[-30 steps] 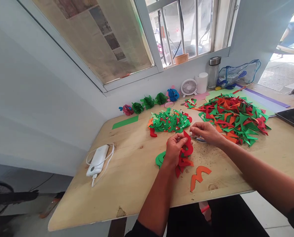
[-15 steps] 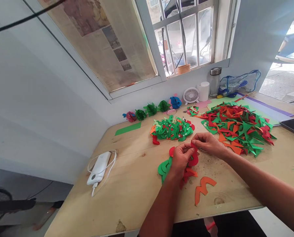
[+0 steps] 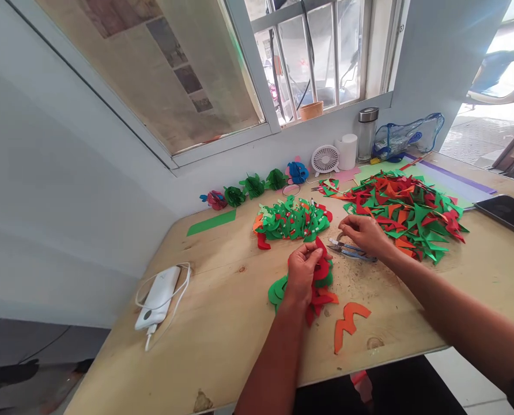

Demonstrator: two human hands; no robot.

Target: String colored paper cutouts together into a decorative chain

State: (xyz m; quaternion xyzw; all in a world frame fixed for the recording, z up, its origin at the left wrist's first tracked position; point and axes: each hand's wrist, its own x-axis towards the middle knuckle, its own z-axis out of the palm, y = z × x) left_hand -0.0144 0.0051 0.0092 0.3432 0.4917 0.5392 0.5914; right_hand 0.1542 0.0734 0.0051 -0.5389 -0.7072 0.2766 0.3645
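Orange paper, cut into a wavy zigzag (image 3: 351, 324), lies close to the front edge of the pale wooden table (image 3: 222, 334). Just beyond it are loose red and orange cutouts (image 3: 320, 298), with rounded green cutouts (image 3: 277, 291) lapping over one another to their left. Above these the left hand (image 3: 302, 268) pinches a curved red paper piece (image 3: 321, 253) between thumb and fingers, its pointed tip sticking up past them. Well apart to the left, a white power bank (image 3: 158, 297) lies with its white cable (image 3: 186, 282) looped around it. The right hand (image 3: 363, 233) is bent with thumb and fingertips drawn together, over a blue-handled metal tool (image 3: 347, 249); whether it grips anything I cannot tell. Farther back sits a mostly green heap of small cutouts (image 3: 294, 219), and right of it a bigger mound of red, green and orange scraps (image 3: 406, 210), with a dark phone (image 3: 505, 214) to its right. Along the wall stand folded green paper ornaments (image 3: 253, 185), a small white fan (image 3: 325, 159), a white cylinder (image 3: 347, 151), a lidded glass bottle (image 3: 367, 137) and a clear blue-edged pouch (image 3: 408, 138), below a barred window (image 3: 324, 55).
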